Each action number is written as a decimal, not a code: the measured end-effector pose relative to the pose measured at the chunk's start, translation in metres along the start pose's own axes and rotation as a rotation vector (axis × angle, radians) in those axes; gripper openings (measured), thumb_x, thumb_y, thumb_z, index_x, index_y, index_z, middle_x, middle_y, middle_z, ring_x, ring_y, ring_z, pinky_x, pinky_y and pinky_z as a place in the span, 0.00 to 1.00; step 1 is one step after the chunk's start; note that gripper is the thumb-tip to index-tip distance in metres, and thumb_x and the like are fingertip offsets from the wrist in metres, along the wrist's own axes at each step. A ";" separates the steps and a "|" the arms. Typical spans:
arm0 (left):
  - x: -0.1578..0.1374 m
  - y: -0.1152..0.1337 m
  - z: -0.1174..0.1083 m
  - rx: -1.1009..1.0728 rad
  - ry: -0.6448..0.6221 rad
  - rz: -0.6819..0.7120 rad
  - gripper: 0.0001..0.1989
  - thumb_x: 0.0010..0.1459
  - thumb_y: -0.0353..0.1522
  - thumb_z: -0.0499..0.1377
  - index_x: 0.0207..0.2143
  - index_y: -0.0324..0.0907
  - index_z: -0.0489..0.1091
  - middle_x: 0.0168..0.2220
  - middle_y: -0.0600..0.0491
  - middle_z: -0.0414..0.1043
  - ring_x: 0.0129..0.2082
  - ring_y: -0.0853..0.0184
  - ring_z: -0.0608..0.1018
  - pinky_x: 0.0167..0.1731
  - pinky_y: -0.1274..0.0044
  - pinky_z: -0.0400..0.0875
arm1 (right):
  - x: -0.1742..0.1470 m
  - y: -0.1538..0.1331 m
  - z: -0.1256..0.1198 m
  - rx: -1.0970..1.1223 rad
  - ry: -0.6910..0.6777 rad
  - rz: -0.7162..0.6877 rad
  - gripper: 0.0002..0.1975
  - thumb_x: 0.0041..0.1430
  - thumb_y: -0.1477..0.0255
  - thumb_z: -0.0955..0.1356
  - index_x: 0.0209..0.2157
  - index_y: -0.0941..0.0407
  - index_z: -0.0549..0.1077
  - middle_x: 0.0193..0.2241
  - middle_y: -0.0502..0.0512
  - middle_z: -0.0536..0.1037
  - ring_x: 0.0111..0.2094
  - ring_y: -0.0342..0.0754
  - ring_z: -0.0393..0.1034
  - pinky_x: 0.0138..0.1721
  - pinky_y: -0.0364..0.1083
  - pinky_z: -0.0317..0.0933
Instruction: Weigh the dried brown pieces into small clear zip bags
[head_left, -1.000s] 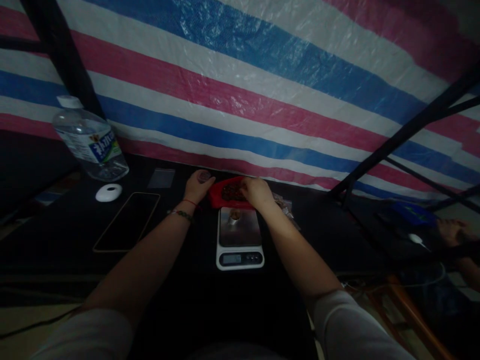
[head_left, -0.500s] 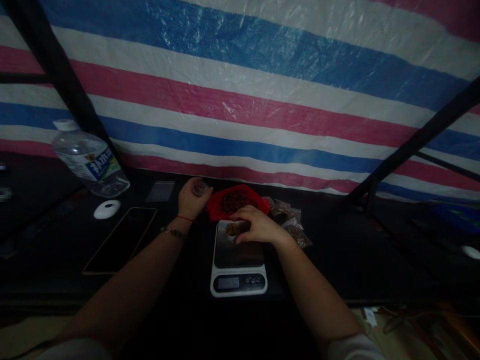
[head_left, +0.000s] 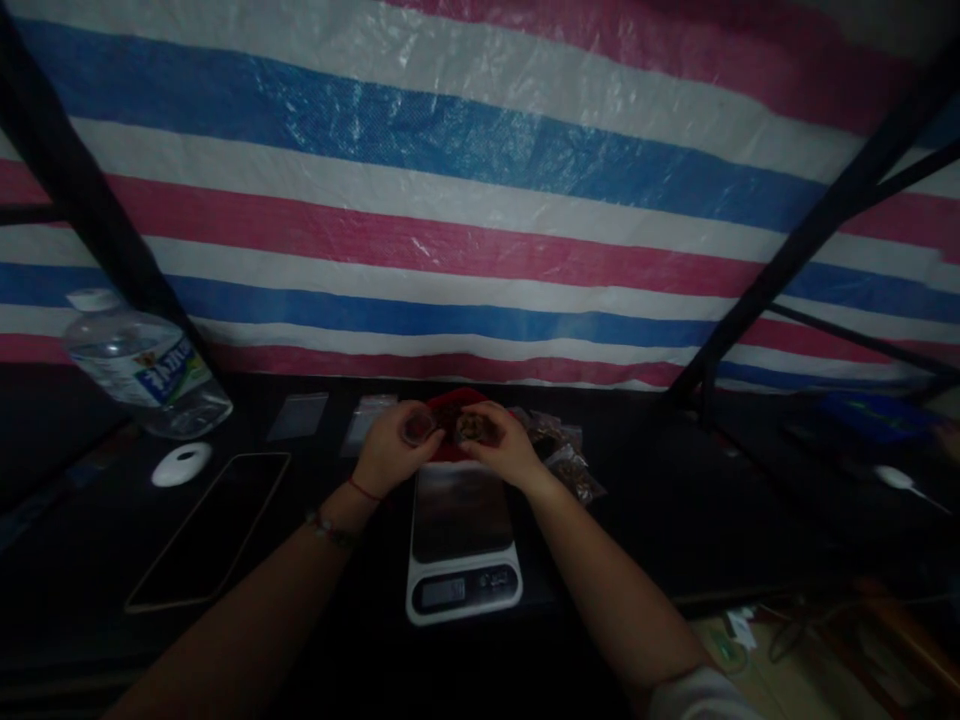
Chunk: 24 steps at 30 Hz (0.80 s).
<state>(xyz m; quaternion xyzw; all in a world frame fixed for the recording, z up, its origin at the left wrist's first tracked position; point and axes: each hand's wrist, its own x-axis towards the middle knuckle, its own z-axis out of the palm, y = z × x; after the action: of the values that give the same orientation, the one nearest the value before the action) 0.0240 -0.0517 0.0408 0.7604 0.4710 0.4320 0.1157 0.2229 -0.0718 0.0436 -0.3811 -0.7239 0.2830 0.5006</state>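
Observation:
My left hand (head_left: 388,447) is closed around a small clear round cup (head_left: 418,427); what is inside it is too dark to make out. Close beside it, my right hand (head_left: 508,448) grips a small cup of brown pieces (head_left: 470,428). Both cups are over a red plastic bag (head_left: 451,453) with small dark bits in it, partly hidden by my hands. In front of them lies a white kitchen scale (head_left: 463,515) with a dark plate and a display, nothing on its plate.
Small clear bags of brown material (head_left: 574,470) lie right of the red bag. To the left are flat clear bags (head_left: 298,415), a phone (head_left: 210,530), a white oval device (head_left: 181,464) and a large bottle (head_left: 150,370). A striped sheet (head_left: 465,240) hangs behind.
My right hand has lifted the cup of brown pieces off the scale to the red bag. My left hand has come in beside it with the clear cup. The view has shifted.

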 end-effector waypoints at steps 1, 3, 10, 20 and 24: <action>-0.001 0.002 0.002 0.002 -0.037 0.011 0.12 0.47 0.41 0.61 0.32 0.45 0.69 0.32 0.51 0.74 0.35 0.61 0.76 0.37 0.71 0.70 | 0.000 0.001 0.001 0.021 0.020 0.012 0.22 0.46 0.73 0.71 0.46 0.54 0.70 0.45 0.56 0.72 0.46 0.48 0.69 0.49 0.48 0.63; -0.002 0.005 0.007 -0.010 -0.099 0.018 0.13 0.46 0.42 0.62 0.33 0.45 0.69 0.34 0.51 0.74 0.35 0.60 0.76 0.36 0.70 0.70 | 0.000 0.003 0.004 0.061 0.034 0.062 0.25 0.45 0.73 0.72 0.47 0.54 0.68 0.46 0.57 0.72 0.46 0.48 0.70 0.48 0.48 0.64; -0.004 0.006 0.014 -0.015 -0.231 0.033 0.13 0.44 0.39 0.64 0.32 0.44 0.70 0.32 0.50 0.74 0.34 0.60 0.76 0.31 0.72 0.67 | -0.004 0.005 0.009 -0.007 0.029 0.105 0.22 0.42 0.73 0.75 0.41 0.55 0.69 0.38 0.54 0.75 0.40 0.48 0.72 0.43 0.47 0.67; -0.006 0.011 0.013 -0.029 -0.282 0.036 0.14 0.45 0.35 0.63 0.36 0.41 0.68 0.34 0.51 0.74 0.35 0.62 0.77 0.33 0.74 0.69 | -0.004 -0.004 0.002 -0.282 -0.113 -0.290 0.16 0.54 0.72 0.71 0.47 0.53 0.74 0.44 0.58 0.75 0.46 0.50 0.69 0.49 0.51 0.65; -0.007 0.009 0.016 -0.111 -0.218 0.057 0.18 0.46 0.36 0.63 0.40 0.41 0.68 0.37 0.50 0.75 0.36 0.62 0.77 0.37 0.72 0.70 | -0.005 -0.005 0.002 -0.295 -0.069 -0.362 0.24 0.58 0.72 0.68 0.56 0.48 0.67 0.48 0.56 0.75 0.51 0.51 0.68 0.53 0.54 0.61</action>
<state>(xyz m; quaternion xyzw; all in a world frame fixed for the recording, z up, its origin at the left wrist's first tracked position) 0.0409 -0.0585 0.0323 0.8084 0.4090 0.3754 0.1958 0.2209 -0.0784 0.0444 -0.3041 -0.8307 0.0928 0.4570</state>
